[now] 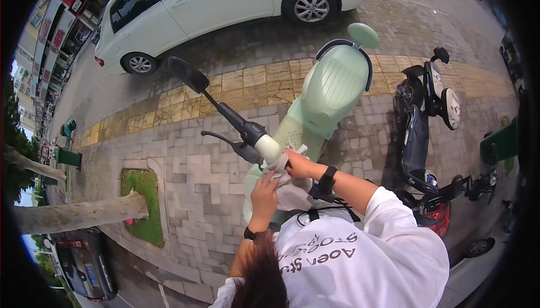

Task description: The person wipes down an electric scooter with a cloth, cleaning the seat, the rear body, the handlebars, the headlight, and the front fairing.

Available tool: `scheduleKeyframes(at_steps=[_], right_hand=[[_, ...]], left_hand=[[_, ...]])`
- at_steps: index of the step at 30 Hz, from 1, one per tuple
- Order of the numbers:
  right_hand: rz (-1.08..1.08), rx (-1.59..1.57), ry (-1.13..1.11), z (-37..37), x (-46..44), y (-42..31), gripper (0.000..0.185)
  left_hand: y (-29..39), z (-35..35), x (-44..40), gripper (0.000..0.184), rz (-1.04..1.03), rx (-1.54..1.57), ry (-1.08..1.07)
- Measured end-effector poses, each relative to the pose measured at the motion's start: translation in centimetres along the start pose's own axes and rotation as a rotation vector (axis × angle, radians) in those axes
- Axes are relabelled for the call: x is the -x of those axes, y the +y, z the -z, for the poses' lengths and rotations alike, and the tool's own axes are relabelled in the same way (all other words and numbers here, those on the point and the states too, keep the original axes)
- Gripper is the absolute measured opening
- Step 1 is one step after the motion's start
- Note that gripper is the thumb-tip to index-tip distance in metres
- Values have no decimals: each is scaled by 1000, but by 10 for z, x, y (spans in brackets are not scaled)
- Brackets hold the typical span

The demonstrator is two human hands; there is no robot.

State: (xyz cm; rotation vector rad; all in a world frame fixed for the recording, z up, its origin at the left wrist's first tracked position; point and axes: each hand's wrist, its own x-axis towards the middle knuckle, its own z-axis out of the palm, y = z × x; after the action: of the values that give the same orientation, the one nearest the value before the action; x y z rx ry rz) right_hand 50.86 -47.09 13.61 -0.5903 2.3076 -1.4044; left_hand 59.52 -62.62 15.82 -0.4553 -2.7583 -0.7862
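Observation:
A light green scooter (332, 91) stands in front of me, its ribbed upper part pointing away. Both my hands are at its handlebar, on a crumpled greyish-pink cloth (293, 192). My left hand (264, 194) has its fingers bent against the cloth's left side. Closed on the cloth's upper part is my right hand (301, 164), beside the pale handlebar cover (268, 147). A black grip (232, 117), a brake lever (225, 142) and a black mirror (188, 74) stick out to the upper left. The cloth hides part of the scooter's front.
A white car (225, 10) is parked ahead beyond yellow paving (225, 87). To the right stands a black scooter (415, 139). A tree trunk (84, 212) rises from a grass bed (143, 212) on the left. Behind it is a dark car (84, 268).

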Motion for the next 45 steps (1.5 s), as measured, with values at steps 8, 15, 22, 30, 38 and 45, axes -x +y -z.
scheduleKeyframes(at_steps=[8,15,22,30,38,45], right_hand=[[-115,-43,-209,5,14,20,66],[-96,6,-118,16,45,-30,48],[23,223,137,-40,56,-24,59],[-245,240,83,-20,110,-2,43],[219,647,221,-48,107,-47,30],[544,962,299,-75,70,-16,27]], left_hand=[[-9,-2,7,28,102,434,-243],[-33,29,30,31,211,760,-354],[-29,-28,31,48,65,241,75],[-7,-45,45,43,-21,566,-13],[-39,-29,83,44,152,653,-109],[-63,-84,69,72,364,655,62]])
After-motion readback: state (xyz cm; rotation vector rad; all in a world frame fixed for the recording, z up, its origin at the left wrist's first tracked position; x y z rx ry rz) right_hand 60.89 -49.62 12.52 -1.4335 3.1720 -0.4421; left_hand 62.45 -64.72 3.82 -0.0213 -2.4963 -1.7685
